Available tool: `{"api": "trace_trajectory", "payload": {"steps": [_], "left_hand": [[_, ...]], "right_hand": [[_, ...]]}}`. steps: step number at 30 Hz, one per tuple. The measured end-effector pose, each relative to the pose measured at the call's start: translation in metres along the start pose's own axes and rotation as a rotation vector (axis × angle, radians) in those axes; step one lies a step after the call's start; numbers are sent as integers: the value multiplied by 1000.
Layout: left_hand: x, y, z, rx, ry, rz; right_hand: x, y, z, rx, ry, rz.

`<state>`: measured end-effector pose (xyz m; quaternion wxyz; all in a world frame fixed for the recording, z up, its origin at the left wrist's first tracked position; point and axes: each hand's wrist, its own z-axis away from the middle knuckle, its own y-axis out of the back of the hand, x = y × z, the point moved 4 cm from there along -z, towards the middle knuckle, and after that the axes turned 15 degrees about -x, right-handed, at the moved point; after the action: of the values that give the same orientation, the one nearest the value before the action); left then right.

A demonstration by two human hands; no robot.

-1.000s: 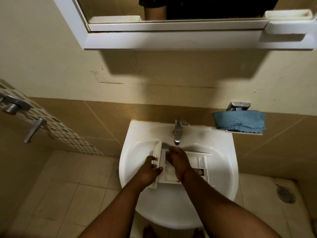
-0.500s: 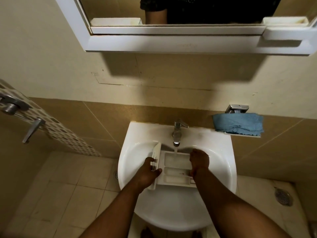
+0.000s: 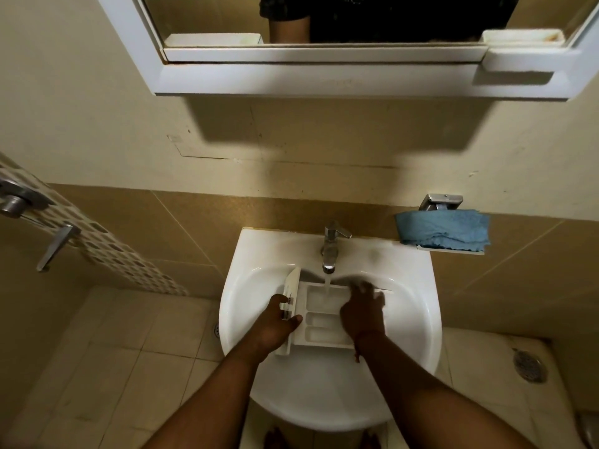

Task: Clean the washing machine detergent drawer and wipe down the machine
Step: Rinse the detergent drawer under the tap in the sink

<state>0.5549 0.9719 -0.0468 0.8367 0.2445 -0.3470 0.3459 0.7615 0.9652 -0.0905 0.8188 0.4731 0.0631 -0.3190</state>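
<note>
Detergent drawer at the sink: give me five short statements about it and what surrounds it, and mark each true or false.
1. Water runs from the tap into the detergent drawer. True.
2. The drawer lies on the floor tiles. False: it is held in the sink.
3. The left hand grips the drawer's front panel. True.
4. The blue cloth is in the right hand. False: it sits on a wall shelf right of the tap; the right hand is on the drawer's other end.
5. The tap is off. False: a stream is falling.
</note>
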Motion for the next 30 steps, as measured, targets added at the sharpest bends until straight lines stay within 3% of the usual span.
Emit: {"api": "trace_trajectory", "payload": {"steps": [2, 4, 6, 9, 11, 15, 17, 20, 22, 24, 27, 30], "left_hand": [[1, 0, 0, 4, 6, -6], [2, 0, 1, 2, 9, -5], [1, 0, 1, 0, 5, 0], [-1, 0, 2, 3, 10, 4], [-2, 0, 1, 5, 17, -1], [-1, 1, 1, 12, 24, -1], [-1, 1, 1, 9, 20, 8], [-2, 1, 0, 2, 29, 6], [-3, 1, 0, 2, 35, 7], [-3, 1, -1, 2, 36, 13], [-2, 1, 0, 3, 27, 11], [-3, 1, 0, 1, 27, 12]], "right_hand": [[-18, -21, -12, -167, 69, 111], [-14, -28, -17, -196, 101, 135], [3, -20, -3, -112, 105, 125], [27, -2, 18, 111, -91, 92], [20, 1, 18, 117, -168, 104], [-31, -15, 17, 117, 181, 216], [-25, -9, 18, 159, 239, 166], [26, 15, 6, 126, -14, -24], [40, 21, 5, 112, -94, 17], [18, 12, 7, 126, 27, 142], [-30, -16, 9, 18, 340, 178], [-21, -6, 7, 59, 315, 199]]}}
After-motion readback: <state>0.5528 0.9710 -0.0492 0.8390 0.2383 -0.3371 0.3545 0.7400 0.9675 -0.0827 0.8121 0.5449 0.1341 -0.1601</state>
